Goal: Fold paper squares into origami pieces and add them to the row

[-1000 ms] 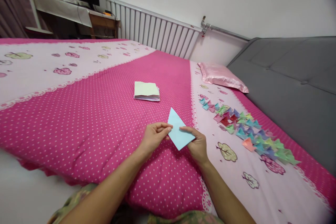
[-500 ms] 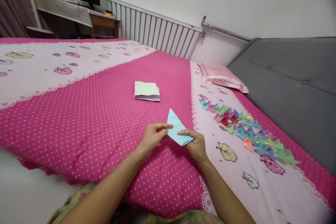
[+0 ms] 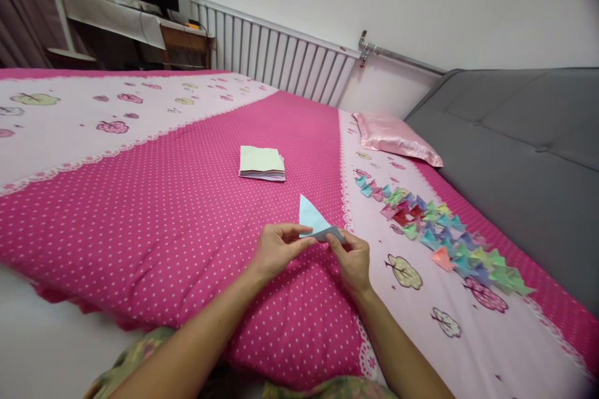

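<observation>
A light blue paper (image 3: 309, 218) folded to a triangle stands just above the pink dotted bedspread (image 3: 187, 199), point upward. My left hand (image 3: 277, 248) pinches its lower left edge with thumb and fingertips. My right hand (image 3: 352, 259) pinches the lower right corner, where the paper is doubled over. Both hands hover over the near edge of the bed.
A stack of square paper sheets (image 3: 261, 163) lies farther up the bed. Several small folded paper pieces (image 3: 440, 230) in mixed colours lie in rows to the right. Beyond them are a pink pillow (image 3: 395, 136), a grey headboard (image 3: 524, 156) and a radiator (image 3: 276, 56).
The lower half of the blue paper has been folded up, so a diamond shape is now a smaller triangle. Both hands shifted slightly and kept their pinch.
</observation>
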`<action>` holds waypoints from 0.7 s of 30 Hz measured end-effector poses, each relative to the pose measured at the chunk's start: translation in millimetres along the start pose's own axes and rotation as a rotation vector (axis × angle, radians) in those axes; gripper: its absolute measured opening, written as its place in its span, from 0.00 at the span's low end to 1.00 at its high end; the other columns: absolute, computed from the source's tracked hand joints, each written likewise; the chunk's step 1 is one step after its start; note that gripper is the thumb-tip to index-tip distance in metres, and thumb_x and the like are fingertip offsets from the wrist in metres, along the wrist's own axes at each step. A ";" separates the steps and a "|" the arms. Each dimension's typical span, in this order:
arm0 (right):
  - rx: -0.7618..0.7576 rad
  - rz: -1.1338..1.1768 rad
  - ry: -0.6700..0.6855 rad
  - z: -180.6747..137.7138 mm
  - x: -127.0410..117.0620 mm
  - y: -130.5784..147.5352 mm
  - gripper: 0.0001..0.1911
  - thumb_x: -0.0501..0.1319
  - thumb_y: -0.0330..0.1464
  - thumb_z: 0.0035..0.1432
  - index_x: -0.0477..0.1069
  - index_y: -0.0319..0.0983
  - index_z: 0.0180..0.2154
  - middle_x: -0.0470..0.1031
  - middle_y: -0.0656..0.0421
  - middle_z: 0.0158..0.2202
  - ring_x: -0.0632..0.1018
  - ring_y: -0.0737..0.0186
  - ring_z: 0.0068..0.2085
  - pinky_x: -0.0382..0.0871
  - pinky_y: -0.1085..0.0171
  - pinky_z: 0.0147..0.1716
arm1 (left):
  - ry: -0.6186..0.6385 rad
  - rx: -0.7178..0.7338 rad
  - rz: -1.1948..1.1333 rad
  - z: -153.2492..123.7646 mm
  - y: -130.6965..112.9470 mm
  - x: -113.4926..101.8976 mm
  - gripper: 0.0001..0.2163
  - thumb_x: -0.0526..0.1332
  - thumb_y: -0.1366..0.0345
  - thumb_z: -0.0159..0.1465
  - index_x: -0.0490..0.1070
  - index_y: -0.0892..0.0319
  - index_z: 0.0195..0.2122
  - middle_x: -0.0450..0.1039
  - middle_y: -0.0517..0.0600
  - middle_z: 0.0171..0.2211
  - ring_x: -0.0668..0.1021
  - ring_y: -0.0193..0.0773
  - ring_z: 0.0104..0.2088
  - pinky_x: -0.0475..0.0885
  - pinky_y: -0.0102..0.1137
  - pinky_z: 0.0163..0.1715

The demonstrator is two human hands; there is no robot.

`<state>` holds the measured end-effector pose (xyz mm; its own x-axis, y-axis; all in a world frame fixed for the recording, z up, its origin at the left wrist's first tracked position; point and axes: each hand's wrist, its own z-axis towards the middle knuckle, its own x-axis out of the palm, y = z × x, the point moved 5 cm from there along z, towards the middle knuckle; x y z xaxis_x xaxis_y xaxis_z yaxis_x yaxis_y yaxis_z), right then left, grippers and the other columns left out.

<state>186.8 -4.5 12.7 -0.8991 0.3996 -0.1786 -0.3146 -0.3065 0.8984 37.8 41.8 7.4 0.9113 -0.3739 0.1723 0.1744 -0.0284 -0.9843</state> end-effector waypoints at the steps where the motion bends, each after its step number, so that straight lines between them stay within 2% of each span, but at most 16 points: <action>1: -0.008 0.002 -0.009 -0.6 -0.1 0.6 0.09 0.60 0.36 0.52 0.75 0.38 0.26 0.76 0.59 0.28 0.74 0.62 0.29 0.66 0.64 0.31 | -0.020 0.016 0.017 -0.3 0.3 -0.4 0.13 0.68 0.63 0.45 0.76 0.63 0.33 0.77 0.54 0.29 0.76 0.36 0.27 0.70 0.30 0.30; 6: -0.047 0.017 -0.057 -3.1 -1.3 3.0 0.13 0.60 0.35 0.53 0.71 0.37 0.19 0.74 0.59 0.26 0.73 0.63 0.28 0.65 0.65 0.30 | -0.072 0.079 0.052 -0.5 -0.9 -1.1 0.11 0.66 0.62 0.49 0.77 0.62 0.31 0.77 0.52 0.27 0.75 0.35 0.25 0.69 0.29 0.28; 11: 0.033 0.058 -0.141 -4.9 -2.5 -0.4 0.10 0.64 0.36 0.48 0.70 0.37 0.22 0.71 0.62 0.20 0.70 0.66 0.23 0.64 0.67 0.25 | -0.126 0.024 -0.030 0.7 2.5 -3.1 0.11 0.66 0.63 0.47 0.77 0.62 0.31 0.77 0.52 0.26 0.74 0.32 0.24 0.68 0.27 0.26; 14: 0.075 0.095 -0.184 -5.9 -1.9 -1.5 0.11 0.65 0.36 0.46 0.67 0.37 0.24 0.69 0.63 0.19 0.69 0.69 0.21 0.64 0.68 0.22 | -0.091 0.012 -0.073 0.0 2.1 -1.4 0.17 0.66 0.62 0.48 0.75 0.62 0.40 0.75 0.49 0.22 0.73 0.31 0.22 0.67 0.26 0.25; 18: 0.086 0.165 -0.217 -6.2 -1.1 -0.9 0.13 0.67 0.35 0.43 0.63 0.38 0.27 0.66 0.66 0.21 0.68 0.71 0.20 0.63 0.71 0.20 | -0.057 0.011 -0.107 -1.0 -1.9 -0.6 0.33 0.66 0.62 0.49 0.58 0.59 0.57 0.70 0.41 0.16 0.70 0.28 0.19 0.64 0.24 0.24; 19: 0.088 0.175 -0.222 -6.1 -1.0 -0.9 0.14 0.67 0.34 0.43 0.63 0.39 0.28 0.66 0.66 0.21 0.68 0.71 0.20 0.63 0.71 0.20 | -0.053 0.001 -0.113 -0.8 -1.9 -0.6 0.35 0.66 0.62 0.49 0.56 0.59 0.58 0.70 0.42 0.17 0.70 0.29 0.20 0.65 0.25 0.25; 21: 0.090 0.182 -0.231 -5.8 -1.3 -1.2 0.15 0.67 0.34 0.43 0.62 0.39 0.30 0.67 0.66 0.22 0.70 0.71 0.22 0.64 0.71 0.22 | -0.047 -0.035 -0.130 0.1 0.4 -0.7 0.32 0.67 0.61 0.48 0.61 0.61 0.54 0.73 0.45 0.19 0.72 0.30 0.21 0.65 0.25 0.26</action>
<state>186.5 -9.7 9.5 -0.8421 0.5341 0.0753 -0.1172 -0.3174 0.9410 37.3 42.1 6.8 0.8986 -0.3208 0.2994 0.2799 -0.1064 -0.9541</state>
